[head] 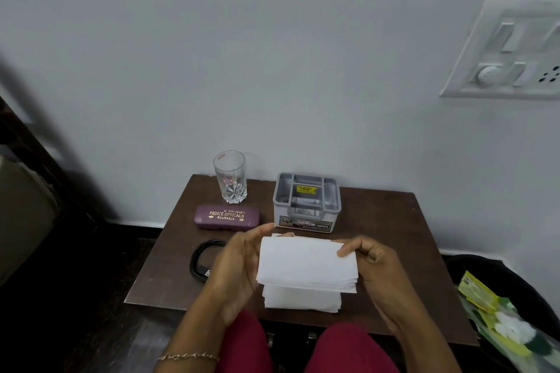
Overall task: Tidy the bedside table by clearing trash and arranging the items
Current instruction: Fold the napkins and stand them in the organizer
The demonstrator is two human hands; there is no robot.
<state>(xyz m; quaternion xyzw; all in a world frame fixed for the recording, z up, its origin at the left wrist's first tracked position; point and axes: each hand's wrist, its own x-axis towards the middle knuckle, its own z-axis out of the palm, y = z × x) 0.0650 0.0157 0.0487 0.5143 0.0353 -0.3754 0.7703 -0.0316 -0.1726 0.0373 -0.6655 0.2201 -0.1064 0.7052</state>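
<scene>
Both hands hold a stack of white paper napkins point(306, 266) above the front middle of the dark brown bedside table point(394, 227). My left hand point(239, 269) cups the stack's left edge, and my right hand point(372, 263) pinches its right edge with the thumb on top. Behind the napkins stands a grey plastic holder point(306, 201) with empty compartments. A purple spectacle case point(226, 216) lies to the left of the holder. An empty drinking glass point(230, 175) stands behind the case. A coiled black cable point(203, 260) lies at the table's left, partly hidden by my left hand.
A black bin point(497, 281) with green and yellow wrappers point(503, 321) in it sits on the floor right of the table. The wall runs right behind the table, with a switch panel point(509, 51) high on the right. Dark furniture stands at the left.
</scene>
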